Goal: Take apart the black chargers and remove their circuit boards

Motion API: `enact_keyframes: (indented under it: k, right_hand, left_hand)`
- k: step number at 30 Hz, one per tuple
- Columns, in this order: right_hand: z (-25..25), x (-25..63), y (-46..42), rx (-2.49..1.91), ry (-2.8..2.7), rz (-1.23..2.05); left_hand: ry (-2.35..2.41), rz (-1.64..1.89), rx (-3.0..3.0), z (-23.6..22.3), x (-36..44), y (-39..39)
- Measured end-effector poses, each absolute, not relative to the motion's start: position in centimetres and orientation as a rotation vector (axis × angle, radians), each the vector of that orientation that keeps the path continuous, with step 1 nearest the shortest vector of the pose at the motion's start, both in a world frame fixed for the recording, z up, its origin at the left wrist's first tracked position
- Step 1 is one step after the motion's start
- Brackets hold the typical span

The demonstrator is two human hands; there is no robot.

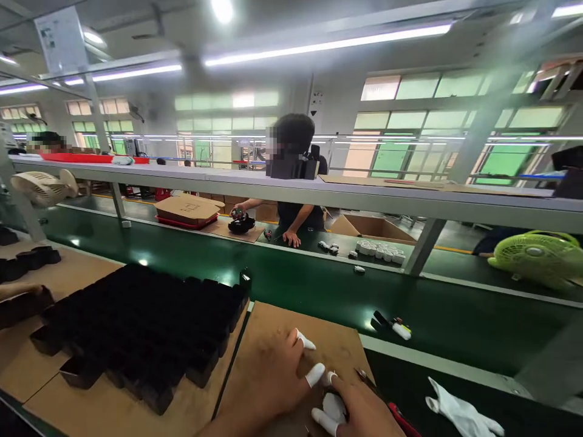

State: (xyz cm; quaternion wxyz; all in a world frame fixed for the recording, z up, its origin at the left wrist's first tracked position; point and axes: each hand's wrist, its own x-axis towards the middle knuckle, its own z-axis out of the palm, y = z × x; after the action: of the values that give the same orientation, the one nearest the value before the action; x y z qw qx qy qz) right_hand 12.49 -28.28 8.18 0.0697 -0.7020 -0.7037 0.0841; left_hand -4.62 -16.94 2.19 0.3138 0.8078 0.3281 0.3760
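My left hand [277,373] is over the brown board [328,331], with white finger cots on its thumb and a finger. Those two digits are apart, with nothing between them. Close by on its right, my right hand [367,406] also wears white finger cots. Its thumb and forefinger close around a small white rounded piece [334,408]; a dark part beside it is mostly hidden. Partly under my right hand lies a tool with red handles [401,420] and a metal tip; its kind is unclear.
Many black square cups [150,328] stand packed on the left. A white glove [464,409] lies at right. The green belt [300,282] carries small parts [394,326]. Across it, a person's hand [291,237] rests near white pieces [380,250]. A green fan [537,258] stands far right.
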Motion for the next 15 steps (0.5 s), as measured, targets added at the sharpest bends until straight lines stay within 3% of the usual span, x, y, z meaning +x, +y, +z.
enact_keyframes:
  k: [4, 15]
  right_hand:
    - [8.7, 10.8, -28.4, -2.06, -2.239, 0.155]
    - [7.0, 11.3, -27.3, -1.866, -2.042, 0.319]
  left_hand:
    - [0.756, 0.879, 2.236, 2.5, -6.1, -17.9]
    - [0.753, 0.752, 2.44, 3.5, -6.6, -17.3]
